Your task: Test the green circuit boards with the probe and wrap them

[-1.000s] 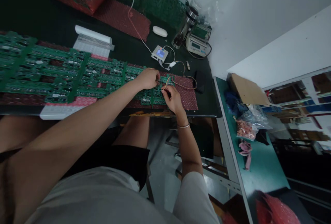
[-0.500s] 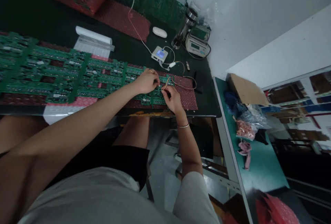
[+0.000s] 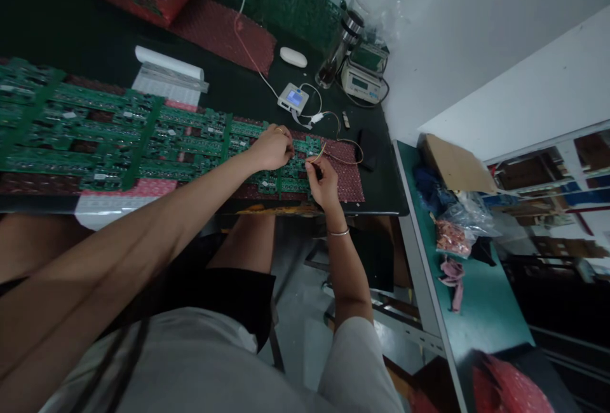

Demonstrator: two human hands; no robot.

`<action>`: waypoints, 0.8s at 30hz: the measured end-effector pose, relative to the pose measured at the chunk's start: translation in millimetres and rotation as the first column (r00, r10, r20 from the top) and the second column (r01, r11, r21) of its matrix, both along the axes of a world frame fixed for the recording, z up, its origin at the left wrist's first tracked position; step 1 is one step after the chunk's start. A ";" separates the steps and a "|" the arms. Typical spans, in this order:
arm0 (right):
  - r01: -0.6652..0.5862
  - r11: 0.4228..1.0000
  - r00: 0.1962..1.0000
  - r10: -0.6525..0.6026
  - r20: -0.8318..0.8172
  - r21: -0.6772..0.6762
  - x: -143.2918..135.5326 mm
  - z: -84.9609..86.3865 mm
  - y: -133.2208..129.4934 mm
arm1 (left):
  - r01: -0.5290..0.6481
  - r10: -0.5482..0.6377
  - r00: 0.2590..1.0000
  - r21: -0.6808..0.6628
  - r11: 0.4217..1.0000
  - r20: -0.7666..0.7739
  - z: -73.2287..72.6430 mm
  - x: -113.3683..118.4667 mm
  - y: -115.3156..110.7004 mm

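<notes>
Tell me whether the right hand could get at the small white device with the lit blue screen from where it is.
Probably yes. The right hand is at the circuit board, and the white device sits just beyond, with only thin cables and bare table between.

Left hand (image 3: pixel 272 147): arm extended, fingers curled and pinched; right hand (image 3: pixel 324 184): wrist bent upward, fingertips pinched, just beside the left.

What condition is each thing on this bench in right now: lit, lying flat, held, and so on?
Left hand: resting on the circuit boards, fingers curled.
Right hand: pinching a thin wire.
Circuit boards: lying flat in a row.
Small tester: screen lit blue, cable plugged in.
Scale: display looks dark.
Pink bubble wrap: spread flat under the boards.
Plastic bag: lying on the side table.
</notes>
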State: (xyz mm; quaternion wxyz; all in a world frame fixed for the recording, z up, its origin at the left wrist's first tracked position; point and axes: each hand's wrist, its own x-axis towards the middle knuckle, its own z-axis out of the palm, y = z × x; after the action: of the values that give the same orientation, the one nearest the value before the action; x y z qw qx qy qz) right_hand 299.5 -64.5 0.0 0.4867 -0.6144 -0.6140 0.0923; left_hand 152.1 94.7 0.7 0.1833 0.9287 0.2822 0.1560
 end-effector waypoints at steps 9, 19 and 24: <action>0.031 0.999 0.992 -0.035 -0.125 -0.031 1.7 -3.1 1.7 | 0.041 -0.033 0.992 -0.066 0.997 0.121 6.1 -14.6 0.9; -0.007 0.998 0.993 0.000 -0.117 -0.064 -1.3 -0.2 0.5 | 0.104 -0.062 0.979 0.216 0.971 -0.194 30.2 -32.6 -49.0; 0.130 0.987 0.978 -0.143 -0.153 -0.091 57.5 54.3 27.1 | 0.095 -0.043 0.960 0.175 0.980 -0.277 43.9 -30.6 -62.1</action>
State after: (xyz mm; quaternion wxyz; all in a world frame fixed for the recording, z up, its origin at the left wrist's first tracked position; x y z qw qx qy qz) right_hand 357.0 -37.4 54.3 0.5143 -0.6650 -0.5252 0.1322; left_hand 121.6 32.6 44.6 0.0605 0.9637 0.2560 0.0466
